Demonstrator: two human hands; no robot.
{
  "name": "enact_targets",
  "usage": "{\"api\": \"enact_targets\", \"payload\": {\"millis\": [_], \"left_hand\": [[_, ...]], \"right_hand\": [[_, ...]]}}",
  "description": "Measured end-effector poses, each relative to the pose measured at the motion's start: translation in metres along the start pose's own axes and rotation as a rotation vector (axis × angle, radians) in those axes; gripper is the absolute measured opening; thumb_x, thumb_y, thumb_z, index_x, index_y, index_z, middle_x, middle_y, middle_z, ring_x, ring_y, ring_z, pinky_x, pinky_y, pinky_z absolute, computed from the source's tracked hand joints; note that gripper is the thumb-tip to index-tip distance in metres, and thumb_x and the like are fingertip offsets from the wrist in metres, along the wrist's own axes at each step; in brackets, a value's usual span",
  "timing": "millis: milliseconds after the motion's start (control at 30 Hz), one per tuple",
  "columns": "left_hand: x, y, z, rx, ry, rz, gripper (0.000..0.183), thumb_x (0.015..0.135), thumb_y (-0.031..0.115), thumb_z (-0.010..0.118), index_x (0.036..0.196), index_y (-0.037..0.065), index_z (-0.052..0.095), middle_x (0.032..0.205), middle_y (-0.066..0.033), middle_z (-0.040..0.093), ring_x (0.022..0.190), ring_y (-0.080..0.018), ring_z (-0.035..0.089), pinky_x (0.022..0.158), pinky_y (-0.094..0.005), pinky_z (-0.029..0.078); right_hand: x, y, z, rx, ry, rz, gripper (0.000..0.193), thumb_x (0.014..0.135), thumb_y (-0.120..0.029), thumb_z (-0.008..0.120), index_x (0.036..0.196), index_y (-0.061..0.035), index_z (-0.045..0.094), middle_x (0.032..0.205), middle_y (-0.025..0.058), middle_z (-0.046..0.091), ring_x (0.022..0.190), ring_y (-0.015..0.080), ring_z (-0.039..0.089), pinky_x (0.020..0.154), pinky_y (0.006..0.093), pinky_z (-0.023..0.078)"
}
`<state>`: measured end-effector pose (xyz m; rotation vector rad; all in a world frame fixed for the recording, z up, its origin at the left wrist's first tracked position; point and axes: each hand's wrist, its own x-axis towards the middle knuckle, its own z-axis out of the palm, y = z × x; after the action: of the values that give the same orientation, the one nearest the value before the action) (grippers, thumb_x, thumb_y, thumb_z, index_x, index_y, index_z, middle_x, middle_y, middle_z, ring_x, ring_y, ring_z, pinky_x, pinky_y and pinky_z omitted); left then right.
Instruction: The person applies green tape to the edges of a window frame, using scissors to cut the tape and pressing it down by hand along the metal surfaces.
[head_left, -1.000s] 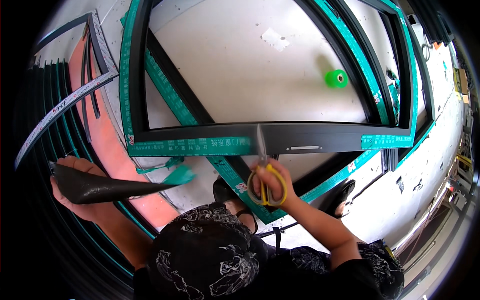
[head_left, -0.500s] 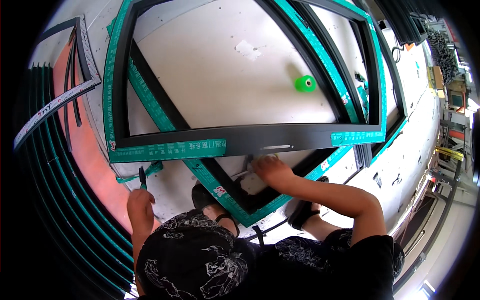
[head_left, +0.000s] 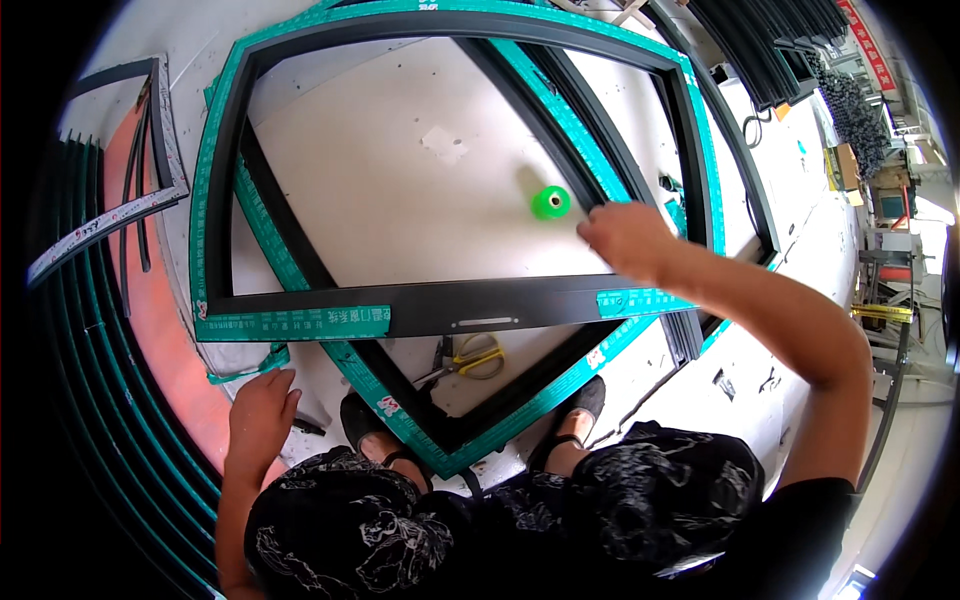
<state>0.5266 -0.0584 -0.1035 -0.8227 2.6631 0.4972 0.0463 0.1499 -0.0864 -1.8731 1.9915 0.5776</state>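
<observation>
My right hand (head_left: 632, 242) reaches over the dark frame's (head_left: 430, 305) near bar, just right of a green roll (head_left: 551, 202), without touching it. Its fingers are loosely bent and nothing shows in them. My left hand (head_left: 262, 415) is at the left, near a loose green strip (head_left: 255, 366), fingers apart and nothing visible in it. A small dark tool (head_left: 308, 427) lies on the floor beside it. Scissors with yellow handles (head_left: 482, 357) lie on the floor inside the corner of a lower frame (head_left: 455, 440), between my feet.
The upper frame, edged with green film, rests crosswise over the lower ones. Long dark profiles (head_left: 95, 330) line the left side, with a smaller white-edged frame (head_left: 110, 210) over them. More black profiles (head_left: 765, 45) are stacked at the far right, near a cardboard box (head_left: 847, 168).
My right hand has left the scissors and moved up and right toward the green roll. My left hand has let go of the dark tool. My view has shifted slightly.
</observation>
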Motion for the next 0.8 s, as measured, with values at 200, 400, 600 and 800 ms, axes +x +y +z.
{"api": "enact_targets", "payload": {"millis": [200,400,600,800], "left_hand": [[0.072,0.069,-0.070,0.186,-0.257,0.226,0.014,0.087,0.017,0.062,0.088,0.003,0.065,0.086,-0.0139,0.065,0.088,-0.0361,0.061,0.077,-0.0472,0.048],[0.132,0.092,-0.018,0.292,-0.543,0.299,0.024,0.086,0.025,0.057,0.078,0.005,0.067,0.079,-0.0174,0.066,0.077,-0.0393,0.064,0.068,-0.0492,0.052],[0.168,0.184,-0.002,-0.204,-0.259,0.214,0.025,0.089,0.025,0.056,0.085,0.003,0.067,0.079,-0.0198,0.064,0.079,-0.0380,0.063,0.071,-0.0454,0.052],[0.182,0.241,-0.002,-0.701,0.233,0.263,0.019,0.091,0.011,0.063,0.107,0.003,0.060,0.097,-0.0128,0.063,0.087,-0.0272,0.065,0.078,-0.0341,0.052]], "right_hand": [[0.054,0.056,0.056,0.171,0.083,0.142,0.028,0.084,-0.019,0.071,0.108,-0.0100,0.061,0.102,0.0122,0.065,0.100,0.0343,0.064,0.081,0.0451,0.055],[0.110,0.049,0.118,0.487,0.157,0.122,0.052,0.077,-0.035,0.078,0.117,-0.0103,0.057,0.107,0.0177,0.062,0.102,0.0367,0.062,0.085,0.0461,0.052],[0.104,0.047,0.093,1.595,0.083,0.285,0.053,0.082,-0.026,0.073,0.123,0.0009,0.053,0.114,0.0199,0.062,0.101,0.0342,0.066,0.088,0.0406,0.058],[0.044,0.012,0.043,2.531,-0.206,0.101,0.052,0.090,-0.029,0.065,0.127,0.0036,0.049,0.122,0.0220,0.061,0.109,0.0338,0.065,0.090,0.0345,0.059]]}}
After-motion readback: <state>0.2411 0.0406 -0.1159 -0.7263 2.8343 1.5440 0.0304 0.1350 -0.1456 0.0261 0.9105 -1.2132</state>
